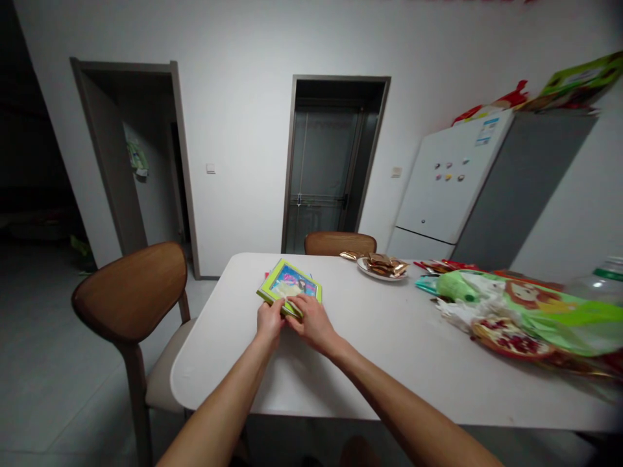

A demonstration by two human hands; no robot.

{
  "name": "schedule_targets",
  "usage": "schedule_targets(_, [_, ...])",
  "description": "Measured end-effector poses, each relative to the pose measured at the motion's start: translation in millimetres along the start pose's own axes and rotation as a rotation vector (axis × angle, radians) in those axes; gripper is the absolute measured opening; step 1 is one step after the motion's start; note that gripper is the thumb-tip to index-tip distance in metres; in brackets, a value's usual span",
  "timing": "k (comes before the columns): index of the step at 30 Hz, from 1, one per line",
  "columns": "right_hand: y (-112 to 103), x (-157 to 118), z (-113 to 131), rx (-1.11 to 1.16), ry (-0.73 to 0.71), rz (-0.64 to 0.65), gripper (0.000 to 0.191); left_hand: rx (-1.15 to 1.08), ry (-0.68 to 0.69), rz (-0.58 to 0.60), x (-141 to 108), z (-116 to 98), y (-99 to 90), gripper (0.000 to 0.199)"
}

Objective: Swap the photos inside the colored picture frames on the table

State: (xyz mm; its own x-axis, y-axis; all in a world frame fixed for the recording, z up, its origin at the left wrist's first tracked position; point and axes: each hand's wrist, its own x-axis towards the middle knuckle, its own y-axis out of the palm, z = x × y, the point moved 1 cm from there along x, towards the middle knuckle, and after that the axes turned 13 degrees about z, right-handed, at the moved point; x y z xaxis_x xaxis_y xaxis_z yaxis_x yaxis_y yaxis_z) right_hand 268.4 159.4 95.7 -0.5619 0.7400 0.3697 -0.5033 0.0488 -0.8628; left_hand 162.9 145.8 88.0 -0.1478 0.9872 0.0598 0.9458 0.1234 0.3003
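A flat yellow-green box (295, 275) with a blue and pink picture on top is tilted at the far left part of the white table (370, 363). It may be a thick book; I cannot tell for sure. At its near edge, my left hand (270, 322) has its thumb and fingers closed on the corner. My right hand (314, 322) grips the same edge just to the right, fingers bent over the top. The two hands almost meet. Something small and pinkish peeks out behind the box's left side. The undersides of the fingers are hidden.
To the right stand a plate (384, 275) of wrapped snacks, a cut pomegranate (511, 337), green bags (549, 298) and a clear bottle (601, 282). Wooden chairs (136, 292) flank the table's left and far sides. A fridge (452, 175) rises behind.
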Motion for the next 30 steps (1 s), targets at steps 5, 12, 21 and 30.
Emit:
schedule_targets(5, [-22.9,-36.9,12.9,0.561,0.037,-0.111,0.057,0.282,0.192,0.088,-49.9,-33.1,12.9,0.010])
schedule_targets(12, [-73.0,-105.2,57.6,1.617,0.107,-0.238,0.054,1.221,0.633,0.358,-142.1,-48.8,33.1,0.010])
schedule_targets(21, [-49.2,-146.5,36.5,1.507,0.378,-0.033,0.065,1.496,0.546,0.474,-177.2,-1.7,26.8,0.026])
schedule_targets(30, [-11.5,-137.6,-4.4,1.033,0.485,0.103,0.064,1.539,0.333,0.573,-172.4,28.2,21.7,0.032])
